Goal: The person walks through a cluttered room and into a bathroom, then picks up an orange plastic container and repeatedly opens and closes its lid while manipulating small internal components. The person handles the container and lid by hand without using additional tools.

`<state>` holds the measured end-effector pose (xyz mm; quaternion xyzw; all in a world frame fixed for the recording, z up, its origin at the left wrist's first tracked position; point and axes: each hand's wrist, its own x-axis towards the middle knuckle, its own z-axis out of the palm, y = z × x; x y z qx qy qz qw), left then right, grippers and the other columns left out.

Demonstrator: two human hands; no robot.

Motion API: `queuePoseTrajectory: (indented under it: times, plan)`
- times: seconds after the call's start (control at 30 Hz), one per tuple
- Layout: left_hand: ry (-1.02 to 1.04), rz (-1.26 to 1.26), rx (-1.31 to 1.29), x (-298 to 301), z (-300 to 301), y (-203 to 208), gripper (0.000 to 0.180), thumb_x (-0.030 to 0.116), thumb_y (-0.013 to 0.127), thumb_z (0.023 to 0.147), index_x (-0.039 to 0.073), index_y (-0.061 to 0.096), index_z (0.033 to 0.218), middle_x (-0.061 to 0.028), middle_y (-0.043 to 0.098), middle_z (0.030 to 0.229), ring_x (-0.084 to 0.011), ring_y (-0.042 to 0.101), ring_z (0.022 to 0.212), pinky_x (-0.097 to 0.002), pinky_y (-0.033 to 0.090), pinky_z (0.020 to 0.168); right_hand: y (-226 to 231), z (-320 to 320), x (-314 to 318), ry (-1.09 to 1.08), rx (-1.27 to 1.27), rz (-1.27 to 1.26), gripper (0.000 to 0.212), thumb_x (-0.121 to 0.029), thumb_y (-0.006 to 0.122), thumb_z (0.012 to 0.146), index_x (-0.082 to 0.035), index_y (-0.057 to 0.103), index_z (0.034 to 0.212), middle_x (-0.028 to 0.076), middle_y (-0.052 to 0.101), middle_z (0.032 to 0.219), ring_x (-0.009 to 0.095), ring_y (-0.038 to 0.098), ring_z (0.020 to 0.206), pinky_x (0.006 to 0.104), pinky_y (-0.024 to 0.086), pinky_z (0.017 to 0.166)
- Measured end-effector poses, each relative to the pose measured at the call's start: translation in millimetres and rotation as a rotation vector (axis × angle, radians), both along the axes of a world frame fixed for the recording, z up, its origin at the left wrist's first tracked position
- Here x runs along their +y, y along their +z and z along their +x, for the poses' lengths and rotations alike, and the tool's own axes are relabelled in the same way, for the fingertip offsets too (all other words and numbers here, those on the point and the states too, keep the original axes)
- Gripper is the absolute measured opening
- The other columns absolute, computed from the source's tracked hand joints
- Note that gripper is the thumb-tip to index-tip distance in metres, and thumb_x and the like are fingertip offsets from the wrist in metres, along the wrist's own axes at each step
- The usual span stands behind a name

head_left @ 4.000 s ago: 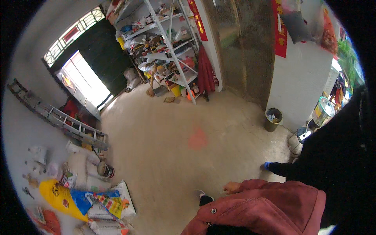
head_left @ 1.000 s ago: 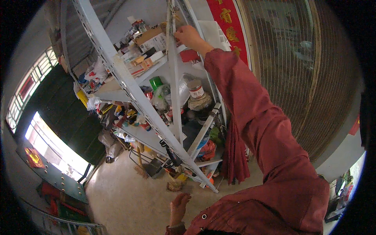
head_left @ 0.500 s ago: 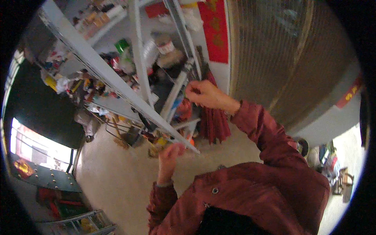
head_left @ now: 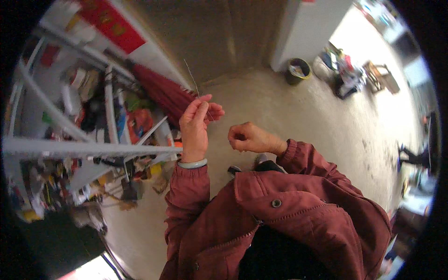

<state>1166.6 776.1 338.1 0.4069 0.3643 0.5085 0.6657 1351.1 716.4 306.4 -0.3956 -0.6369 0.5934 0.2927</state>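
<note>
My left hand (head_left: 195, 125) is raised beside the grey metal rack, a pale bangle at its wrist. Thumb and fingers pinch a thin pale strand (head_left: 192, 78), either wire or thread, which sticks up above the fingertips and curves down past them. To its right, and apart from it, my right hand (head_left: 252, 138) is closed with its fingers curled in. Whether anything small sits between those fingertips is not visible. Behind my left hand hangs a dark red folded cloth or umbrella (head_left: 161, 91).
At left stands the grey rack (head_left: 93, 148), crowded with bags and odds and ends. A dark bucket (head_left: 298, 71) sits by the wall end, near heaped items (head_left: 343, 74) and a small wooden stool (head_left: 380, 77). Another person (head_left: 417, 158) is at the far right.
My view has turned right, away from the rack. Both hands have come away from it and are closer together in front of me. The strand now shows in my left hand.
</note>
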Motion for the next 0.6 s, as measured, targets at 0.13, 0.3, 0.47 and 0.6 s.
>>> queuePoseTrajectory:
  times: [0.13, 0.3, 0.47, 0.6]
  plan:
    - [-0.197, -0.031, 0.039, -16.2, 75.3, 0.0, 0.026, 0.017, 0.051, 0.100, -0.001, 0.060, 0.116, -0.0132, 0.069, 0.093, -0.0204, 0.067, 0.080, -0.0307, 0.053, 0.074, -12.8, 65.7, -61.7, -0.179, 0.046, -0.025, 0.008, -0.011, 0.057, 0.085, -0.004, 0.058, 0.083, 0.001, 0.059, 0.071, 0.010, 0.056, 0.063, 0.0274, 0.047, 0.056]
    - [-0.479, -0.015, 0.090, -68.4, 203.8, -12.7, 0.024, 0.016, 0.050, 0.100, -0.001, 0.060, 0.114, -0.0136, 0.069, 0.092, -0.0212, 0.068, 0.080, -0.0313, 0.053, 0.072, -30.6, 157.0, -160.2, -0.457, 0.179, -0.100, 0.009, -0.012, 0.057, 0.086, -0.004, 0.059, 0.085, 0.001, 0.059, 0.071, 0.009, 0.055, 0.062, 0.0259, 0.046, 0.056]
    - [-0.667, -0.030, 0.157, -157.4, 351.2, -24.4, 0.023, 0.016, 0.052, 0.100, -0.001, 0.060, 0.112, -0.0133, 0.070, 0.091, -0.0216, 0.068, 0.078, -0.0317, 0.054, 0.071, -32.1, 252.3, -273.0, -0.798, 0.293, -0.172, 0.017, -0.020, 0.059, 0.093, -0.003, 0.063, 0.092, 0.000, 0.059, 0.072, 0.007, 0.054, 0.061, 0.0241, 0.046, 0.054]
    - [-0.825, -0.040, 0.195, -235.3, 450.1, -27.7, 0.022, 0.017, 0.053, 0.099, 0.000, 0.060, 0.111, -0.0135, 0.070, 0.092, -0.0222, 0.069, 0.079, -0.0322, 0.055, 0.070, -22.5, 327.4, -356.5, -0.951, 0.216, -0.153, 0.022, -0.024, 0.059, 0.095, -0.002, 0.065, 0.097, 0.000, 0.060, 0.072, 0.007, 0.054, 0.059, 0.0234, 0.045, 0.053]
